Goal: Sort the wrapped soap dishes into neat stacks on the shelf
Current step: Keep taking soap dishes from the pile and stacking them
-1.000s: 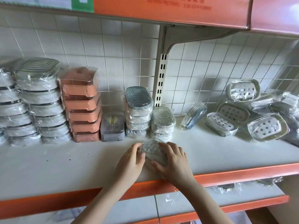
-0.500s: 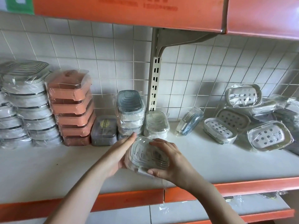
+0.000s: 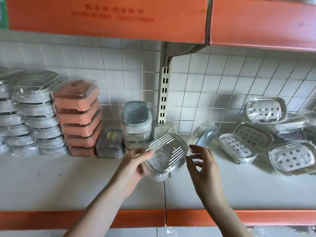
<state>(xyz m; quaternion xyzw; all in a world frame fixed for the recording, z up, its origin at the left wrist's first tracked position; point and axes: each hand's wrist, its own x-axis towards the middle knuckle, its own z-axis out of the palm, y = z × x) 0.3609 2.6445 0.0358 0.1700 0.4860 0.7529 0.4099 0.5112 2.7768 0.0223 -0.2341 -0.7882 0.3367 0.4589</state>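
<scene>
Lifted off the white shelf board (image 3: 51,182) since a second ago, the clear ribbed plastic soap dish in its film wrap (image 3: 165,155) now hangs tilted in the air above the board, just in front of the slotted cream upright post (image 3: 164,94). Only the left hand (image 3: 135,165) holds it, thumb over the near left rim and fingers curled under; the right hand (image 3: 203,164) has let go and hovers just right of the dish, fingers loosely spread and touching nothing. Small grey print runs along the dish's side, too blurred to read. By my judgement the sorting is partly done. Left of the post stand a low stack of clear dishes (image 3: 165,130) right at its foot, a taller stack topped by a blue-grey lid (image 3: 136,124), a single grey boxed dish with a yellowish label (image 3: 110,142) that I cannot read, a stack of five salmon-pink lidded dishes (image 3: 78,117), and columns of grey-white wrapped dishes (image 3: 35,113) farthest left. Right of the post a clear-blue wrapped dish (image 3: 206,134) leans on its edge, and a loose heap of white perforated dishes with beige rims (image 3: 266,134) lies unsorted; those are what is left. Above the post, the orange shelf fascia (image 3: 109,14) carries red printed characters and digits, too soft to make out.
</scene>
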